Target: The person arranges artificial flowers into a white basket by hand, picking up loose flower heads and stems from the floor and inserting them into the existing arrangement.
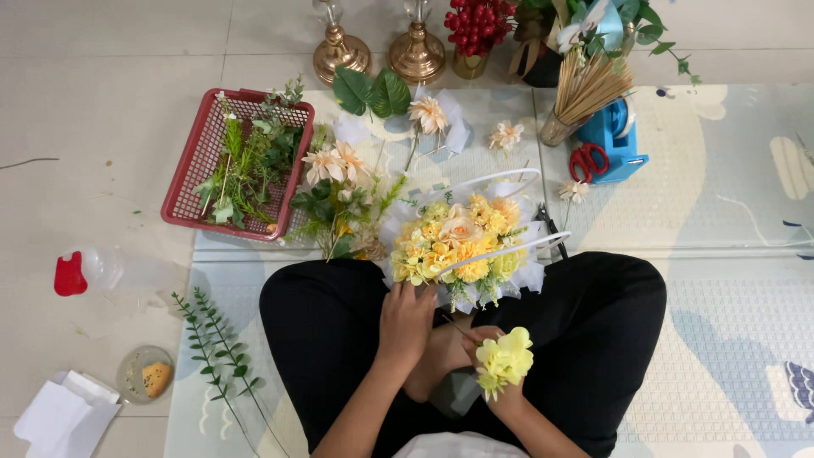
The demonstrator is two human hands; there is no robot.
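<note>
A flower arrangement (pixel 458 242) of yellow and peach blooms with white wrapping and white hoop handles rests in my lap between my crossed legs. My left hand (pixel 405 321) grips its lower left side, at the base of the blooms. My right hand (pixel 482 339) is closed on the thin stem of a small yellow flower cluster (pixel 505 360), held just below the arrangement. Most of that hand is hidden behind the cluster.
A red basket (pixel 197 174) of green sprigs lies at the left. Loose peach flowers (pixel 336 163) and leaves lie beside it. Behind stand gold vases (pixel 417 53), red berries (pixel 475 24), a jar of sticks (pixel 583 93) and red scissors (pixel 585 159). A fern sprig (pixel 212 339) lies at my left knee.
</note>
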